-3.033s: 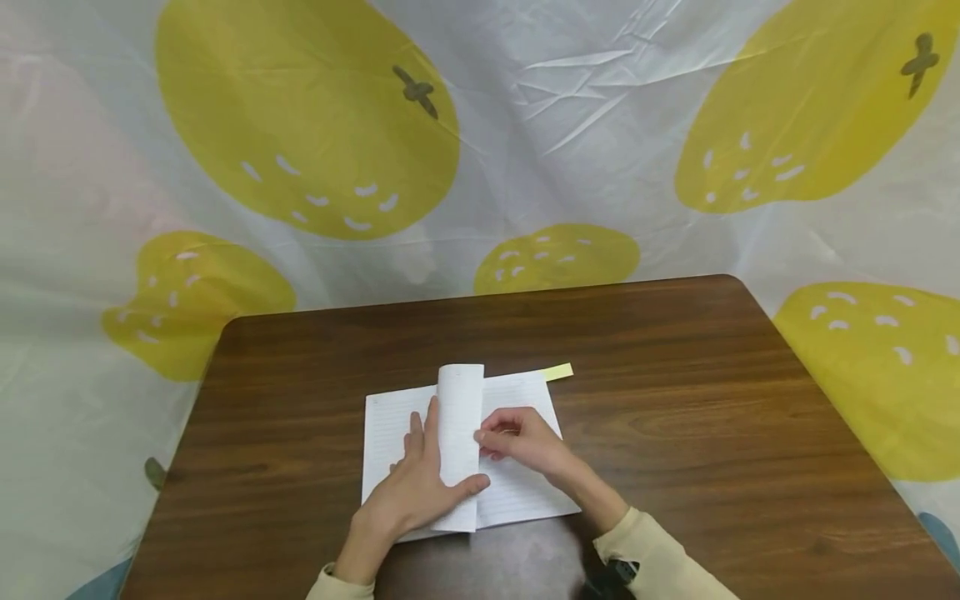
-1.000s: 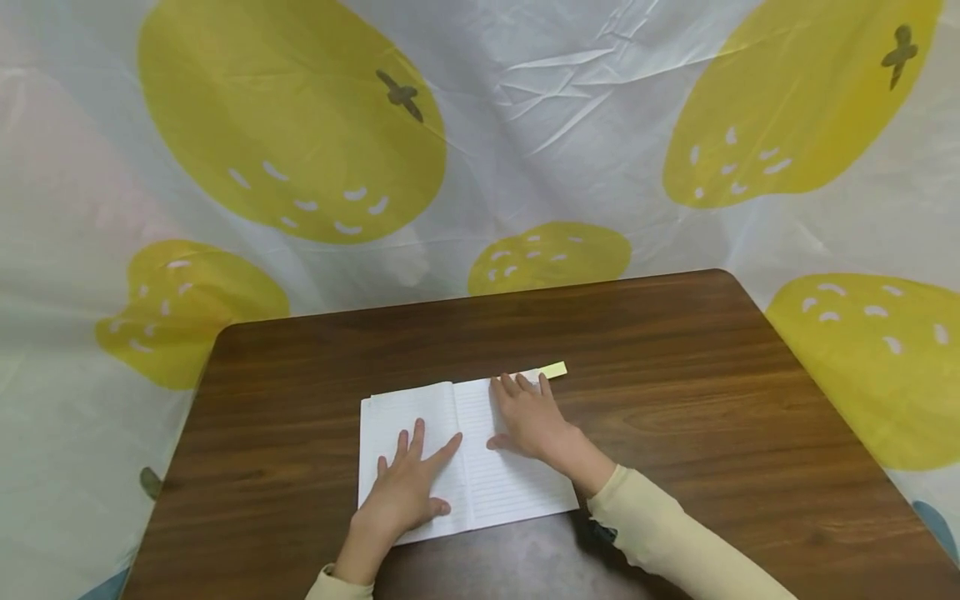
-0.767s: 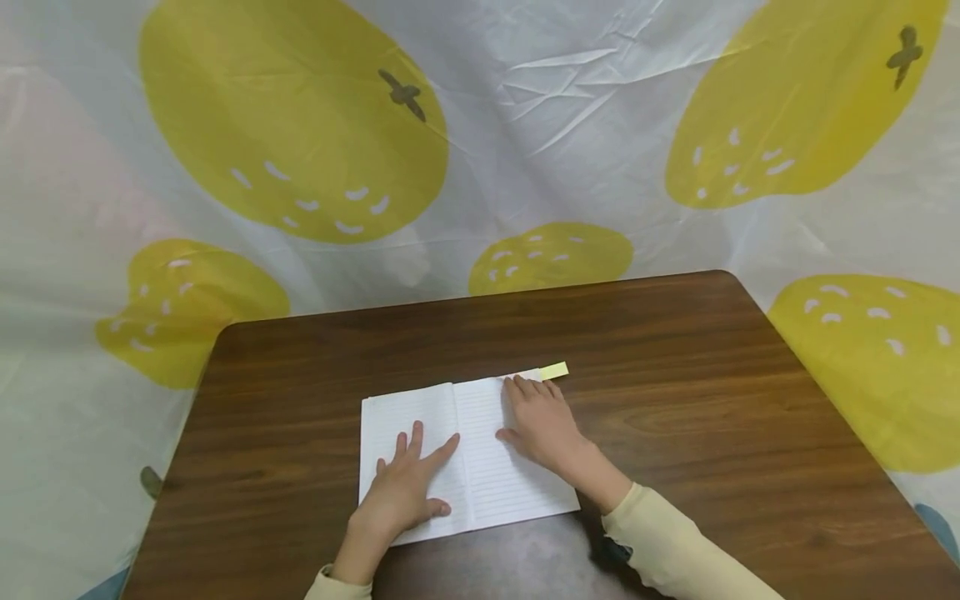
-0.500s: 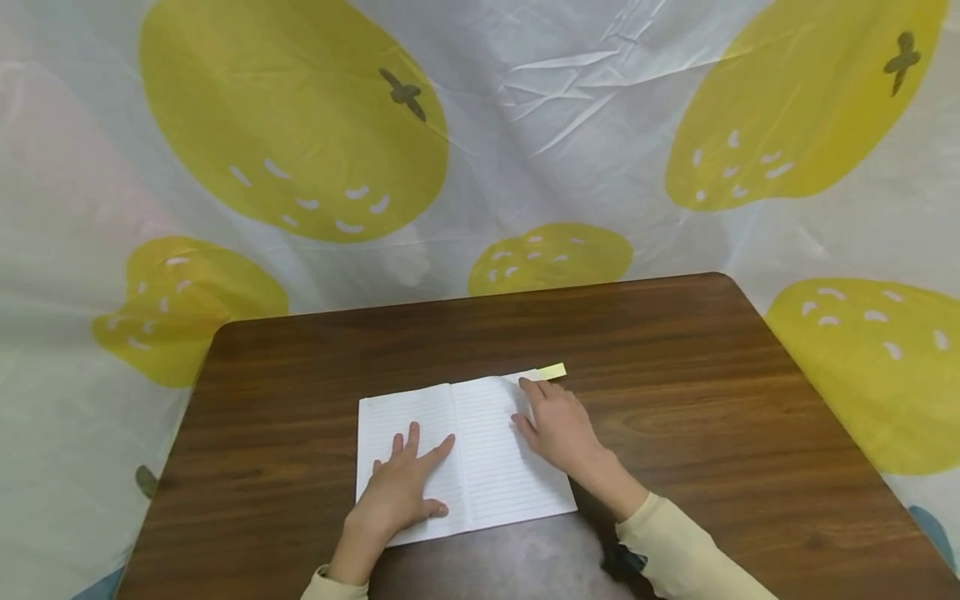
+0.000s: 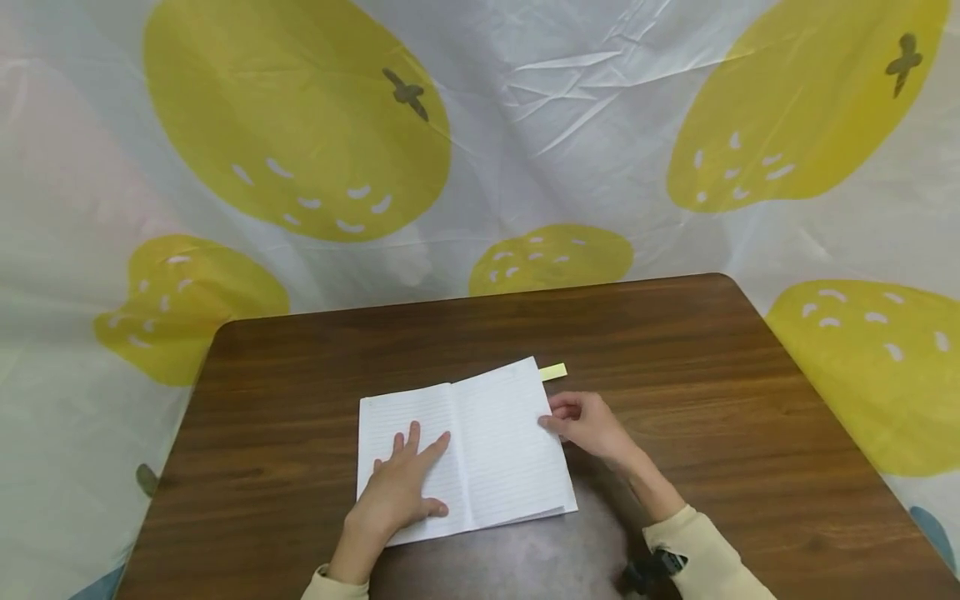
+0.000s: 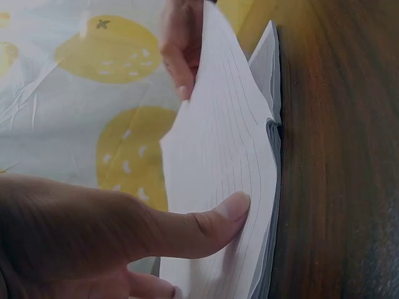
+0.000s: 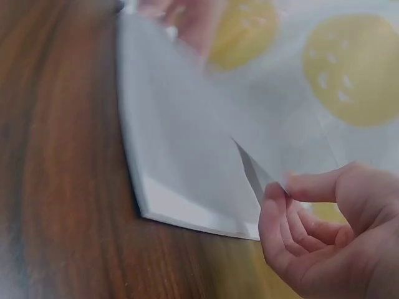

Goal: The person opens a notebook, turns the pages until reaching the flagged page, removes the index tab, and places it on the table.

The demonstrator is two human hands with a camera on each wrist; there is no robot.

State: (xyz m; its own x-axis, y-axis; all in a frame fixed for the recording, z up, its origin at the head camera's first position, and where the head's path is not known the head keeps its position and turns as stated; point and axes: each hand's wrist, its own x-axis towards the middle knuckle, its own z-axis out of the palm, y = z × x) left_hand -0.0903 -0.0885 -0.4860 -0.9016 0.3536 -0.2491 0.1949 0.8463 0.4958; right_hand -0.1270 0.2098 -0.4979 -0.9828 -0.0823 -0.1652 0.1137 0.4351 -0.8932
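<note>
An open lined notebook (image 5: 495, 450) lies on the brown table, a yellow sticky tab (image 5: 553, 372) jutting from its top right. My left hand (image 5: 397, 487) rests flat on the left page with fingers spread; in the left wrist view its thumb (image 6: 212, 227) lies on the paper close to the lower edge. At the outer edge of the right side, my right hand (image 5: 588, 425) pinches a page between thumb and curled fingers. That page (image 7: 187, 137) is lifted off the stack, as the right wrist view shows. The sheets beneath are mostly hidden.
The wooden table (image 5: 712, 400) reaches back to a hanging cloth (image 5: 540, 167) printed with large yellow fruit. A dark wrist device (image 5: 656, 571) sits at my right sleeve.
Three seconds ago a page was curled over toward the left; it has since been laid flat. The right hand then slid to the right edge and raised another page. The left hand stays on the notebook.
</note>
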